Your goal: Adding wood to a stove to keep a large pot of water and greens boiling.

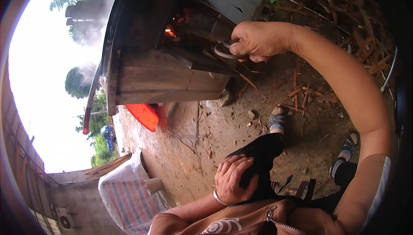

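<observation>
My right hand (260,41) grips a looped metal tool handle (223,52) in front of the open mouth of a large metal stove (159,78); the tool's far part is hard to make out against the dark metal. Small flames (169,32) glow inside the stove, below which juts a dark metal plate (189,61). My left hand (233,177), with a bangle at the wrist, lies on my dark-trousered leg, fingers loosely bent and apart, holding nothing.
Split wood scraps (340,15) pile at upper right by a pale panel (232,0). A red plastic object (140,116) sits under the stove. A striped, plastic-covered bundle (127,196) stands at lower left. Smoke, trees and a blue vehicle (108,137) show behind.
</observation>
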The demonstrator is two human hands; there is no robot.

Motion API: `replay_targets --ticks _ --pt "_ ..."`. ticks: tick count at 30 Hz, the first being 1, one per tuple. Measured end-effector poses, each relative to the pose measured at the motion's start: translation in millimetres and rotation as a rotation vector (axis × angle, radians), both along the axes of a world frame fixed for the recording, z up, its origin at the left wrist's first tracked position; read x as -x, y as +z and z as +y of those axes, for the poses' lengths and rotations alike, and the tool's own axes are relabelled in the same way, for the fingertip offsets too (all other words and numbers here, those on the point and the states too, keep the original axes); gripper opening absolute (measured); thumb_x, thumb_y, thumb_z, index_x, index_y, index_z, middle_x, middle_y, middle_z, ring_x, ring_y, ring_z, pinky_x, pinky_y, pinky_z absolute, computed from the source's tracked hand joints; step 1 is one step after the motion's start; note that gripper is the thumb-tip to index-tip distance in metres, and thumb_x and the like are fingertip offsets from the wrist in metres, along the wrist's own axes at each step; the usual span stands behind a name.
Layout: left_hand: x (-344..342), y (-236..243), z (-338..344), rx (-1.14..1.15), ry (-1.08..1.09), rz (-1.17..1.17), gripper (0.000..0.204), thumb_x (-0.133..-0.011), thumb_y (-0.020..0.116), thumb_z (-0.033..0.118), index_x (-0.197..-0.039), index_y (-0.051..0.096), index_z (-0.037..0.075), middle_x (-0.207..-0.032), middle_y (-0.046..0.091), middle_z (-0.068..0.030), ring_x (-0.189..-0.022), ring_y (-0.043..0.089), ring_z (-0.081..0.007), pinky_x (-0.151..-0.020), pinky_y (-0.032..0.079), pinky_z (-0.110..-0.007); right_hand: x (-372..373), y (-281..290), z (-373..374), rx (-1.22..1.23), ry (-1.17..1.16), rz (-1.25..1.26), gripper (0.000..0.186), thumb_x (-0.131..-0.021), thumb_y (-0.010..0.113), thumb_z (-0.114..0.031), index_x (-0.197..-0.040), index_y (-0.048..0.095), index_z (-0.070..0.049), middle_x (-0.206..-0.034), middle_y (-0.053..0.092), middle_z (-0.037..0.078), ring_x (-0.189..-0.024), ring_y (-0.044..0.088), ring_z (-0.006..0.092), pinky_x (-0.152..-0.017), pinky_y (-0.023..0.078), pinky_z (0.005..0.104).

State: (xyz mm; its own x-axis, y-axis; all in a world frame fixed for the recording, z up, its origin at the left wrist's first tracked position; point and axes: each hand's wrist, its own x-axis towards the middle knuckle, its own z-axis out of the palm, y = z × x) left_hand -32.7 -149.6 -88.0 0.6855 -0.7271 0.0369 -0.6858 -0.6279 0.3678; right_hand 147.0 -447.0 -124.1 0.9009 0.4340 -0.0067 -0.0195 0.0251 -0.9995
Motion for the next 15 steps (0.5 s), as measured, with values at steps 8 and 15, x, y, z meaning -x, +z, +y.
replay_targets --ticks 8,15 --pt "-6 3 5 0.037 0.022 0.028 0.048 -0.067 0.075 0.013 -0.111 0.058 0.005 -0.106 0.067 -0.0087 -0.100 0.063 -0.0273 -0.089 0.047 -0.039 -59 15 25 -0.008 -0.023 0.022 0.035 -0.096 0.052 -0.033 -0.081 0.057 -0.002 -0.059 0.050 0.002 -0.048 0.041 0.0085 -0.046 0.032 0.0255" --pt "-8 0 9 0.037 0.054 -0.004 0.044 -0.065 0.073 0.014 -0.106 0.059 0.005 -0.100 0.069 -0.0091 -0.096 0.064 -0.0295 -0.085 0.048 -0.039 -126 20 58 -0.054 -0.068 -0.123 0.033 -0.087 0.056 -0.034 -0.087 0.060 -0.001 -0.070 0.055 0.002 -0.048 0.043 0.0081 -0.046 0.039 0.0274"
